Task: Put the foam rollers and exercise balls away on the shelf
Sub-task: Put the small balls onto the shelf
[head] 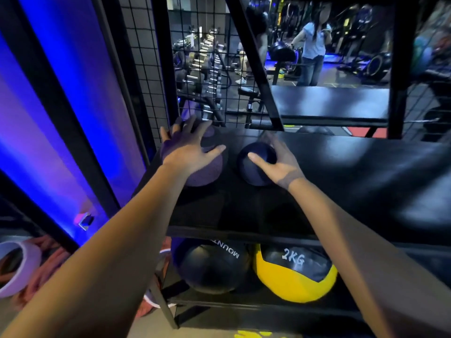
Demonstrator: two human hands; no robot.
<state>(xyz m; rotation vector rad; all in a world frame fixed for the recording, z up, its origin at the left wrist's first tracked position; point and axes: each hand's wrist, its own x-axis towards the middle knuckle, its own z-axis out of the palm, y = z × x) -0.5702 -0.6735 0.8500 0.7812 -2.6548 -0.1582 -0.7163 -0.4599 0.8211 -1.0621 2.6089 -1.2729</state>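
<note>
Dim gym; blue LED glow floods left of frame; background soft; wide-angle bending at edges.

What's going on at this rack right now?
A person is handling two balls on the rack's middle shelf. The left hand rests spread over a purple textured ball at the shelf's left end. The right hand cups a smaller dark ball beside it. Both balls sit on the shelf board. On the shelf below lie a black ball and a yellow 2KG ball.
</note>
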